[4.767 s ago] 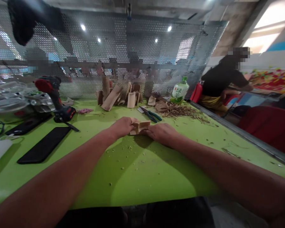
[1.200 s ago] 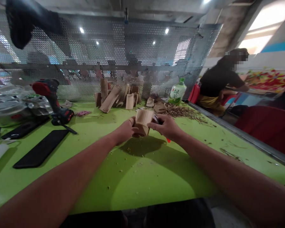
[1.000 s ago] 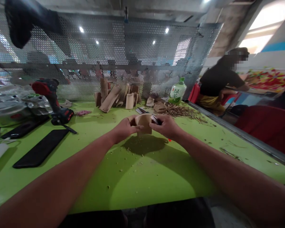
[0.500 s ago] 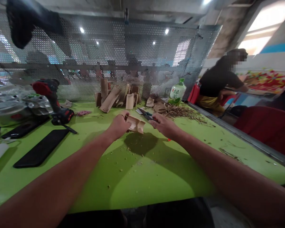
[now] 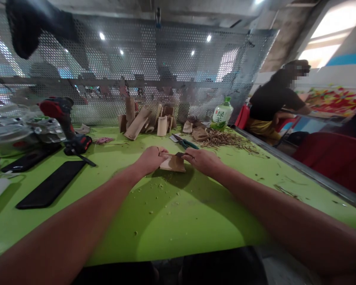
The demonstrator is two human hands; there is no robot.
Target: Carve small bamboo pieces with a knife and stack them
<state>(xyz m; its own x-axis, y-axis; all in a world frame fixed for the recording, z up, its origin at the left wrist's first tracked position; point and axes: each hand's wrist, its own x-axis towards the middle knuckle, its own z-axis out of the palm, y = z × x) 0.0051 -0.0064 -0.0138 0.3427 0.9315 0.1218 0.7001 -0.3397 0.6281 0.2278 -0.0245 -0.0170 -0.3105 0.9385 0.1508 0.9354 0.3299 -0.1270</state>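
Observation:
A folded tan kraft-card piece (image 5: 173, 163) lies low on the green table (image 5: 178, 225), between my hands. My left hand (image 5: 151, 160) is curled against its left end, with the fingers closed. My right hand (image 5: 201, 161) presses in from the right and grips a small dark-tipped tool (image 5: 180, 154), whose tip lies over the piece's top edge. The rest of that tool is hidden inside my fingers. Green-handled snips (image 5: 184, 141) lie just beyond the right hand.
Several tan pieces (image 5: 136, 123) stand and lean at the table's far side, before a perforated metal screen (image 5: 154, 67). Shavings (image 5: 225, 139) lie at the far right. A cordless drill (image 5: 62, 118), black slabs (image 5: 50, 184) and glass bowls (image 5: 8, 132) sit left. A person (image 5: 273, 99) works beyond the right edge.
The tan piece has dropped from a raised, tilted position to lie low on the table. Both hands have lowered with it and come closer around it.

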